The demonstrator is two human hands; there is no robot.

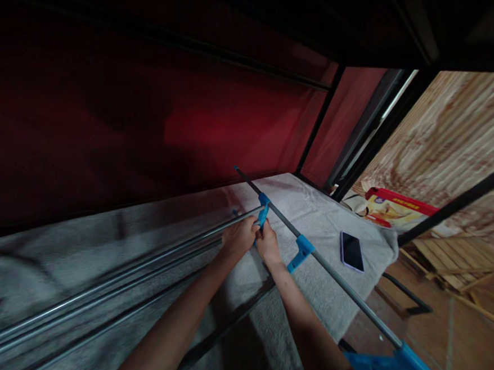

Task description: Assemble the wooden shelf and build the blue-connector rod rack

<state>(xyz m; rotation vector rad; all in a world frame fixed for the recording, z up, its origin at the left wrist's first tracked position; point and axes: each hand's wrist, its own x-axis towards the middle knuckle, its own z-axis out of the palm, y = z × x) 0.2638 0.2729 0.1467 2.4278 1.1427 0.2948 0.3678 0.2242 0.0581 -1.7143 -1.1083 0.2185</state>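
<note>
Ahead of me, my left hand (241, 234) is wrapped round the end of a thin metal tube (151, 265), right beside a blue plastic connector (263, 211). My right hand (268, 243) pinches the lower part of that connector, close against the left. The connector sits on a long grey pole (286, 223) that slants from the back down to the lower right. A second blue connector (301, 251) and a larger blue plastic piece (395, 362) are farther down the pole. More tubes run parallel toward the left. My fingers hide where the tube meets the connector.
A grey blanket (323, 303) covers the surface beneath, and a phone (352, 251) lies on it at the right. Dark metal posts (321, 120) and a red fabric wall (226, 124) enclose the back. Beyond are a red box (396, 205) and a wooden slatted piece (464, 260).
</note>
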